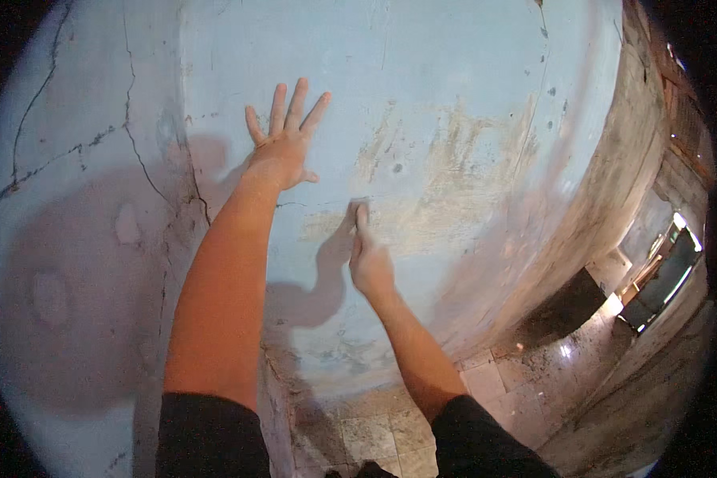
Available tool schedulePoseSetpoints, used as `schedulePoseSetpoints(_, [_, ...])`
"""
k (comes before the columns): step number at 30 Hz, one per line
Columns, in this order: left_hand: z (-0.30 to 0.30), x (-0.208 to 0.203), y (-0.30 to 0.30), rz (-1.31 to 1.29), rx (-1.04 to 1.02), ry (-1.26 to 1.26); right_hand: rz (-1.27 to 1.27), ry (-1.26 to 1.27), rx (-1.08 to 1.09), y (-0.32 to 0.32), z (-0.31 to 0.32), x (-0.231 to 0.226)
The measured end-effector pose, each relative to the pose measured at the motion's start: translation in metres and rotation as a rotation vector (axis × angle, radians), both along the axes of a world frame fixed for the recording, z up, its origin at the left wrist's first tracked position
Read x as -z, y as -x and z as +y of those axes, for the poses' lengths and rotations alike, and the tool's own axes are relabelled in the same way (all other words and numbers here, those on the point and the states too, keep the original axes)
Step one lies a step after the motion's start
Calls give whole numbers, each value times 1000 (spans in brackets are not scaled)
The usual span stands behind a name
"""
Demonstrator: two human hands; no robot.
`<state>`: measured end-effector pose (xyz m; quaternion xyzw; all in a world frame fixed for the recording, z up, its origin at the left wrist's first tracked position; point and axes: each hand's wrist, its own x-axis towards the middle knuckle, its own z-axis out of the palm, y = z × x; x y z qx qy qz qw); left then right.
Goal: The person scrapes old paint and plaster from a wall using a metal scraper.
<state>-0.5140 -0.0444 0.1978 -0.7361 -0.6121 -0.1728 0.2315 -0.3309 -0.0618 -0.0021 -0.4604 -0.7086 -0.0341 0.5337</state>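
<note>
My left hand (281, 150) lies flat against a pale blue wall (454, 56), its fingers spread wide and nothing in it. Lower and to the right, my right hand (370, 261) is at the same wall, slightly blurred. Its fingers are drawn together and point upward, with the tips near the wall's surface. Whatever it holds, if anything, is too hidden to make out. Around and above that hand is a scraped, yellowish-brown patch (462, 159) where the blue paint is worn off. A small dark round spot (397, 168) marks the wall there.
Long cracks (129, 103) run through the wall at left, beside a corner. My shadow (80, 279) falls there. Below is a tiled floor (366, 438). At right stand a dark block-like shape (562, 307) and a bright-edged opening (665, 271).
</note>
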Motion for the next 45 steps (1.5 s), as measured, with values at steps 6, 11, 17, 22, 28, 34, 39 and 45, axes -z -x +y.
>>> schedulePoseSetpoints(6, [-18,-17,-9,12,-15,63,24,464,-297,-39,-58,129])
schedulePoseSetpoints(11, [-36,54,-23,-521,151,-294,540,1099,-342,-70,-147,145])
schedulePoseSetpoints(17, [-178,293,-117,-1206,378,570,623,1070,-341,-101,-223,146])
schedulePoseSetpoints(22, [-230,345,-131,-1406,276,581,482,661,-323,-50,-241,142])
schedulePoseSetpoints(28, [-203,331,-126,-1364,186,398,369,756,-715,-73,-203,143])
schedulePoseSetpoints(34, [-125,232,-120,-816,-54,-38,298,811,-584,-151,-149,110])
schedulePoseSetpoints(39, [-49,180,-109,-701,-161,-178,310,587,-431,-220,-74,76])
schedulePoseSetpoints(45, [12,90,-119,-390,-180,-396,242,-98,-166,-295,53,-37])
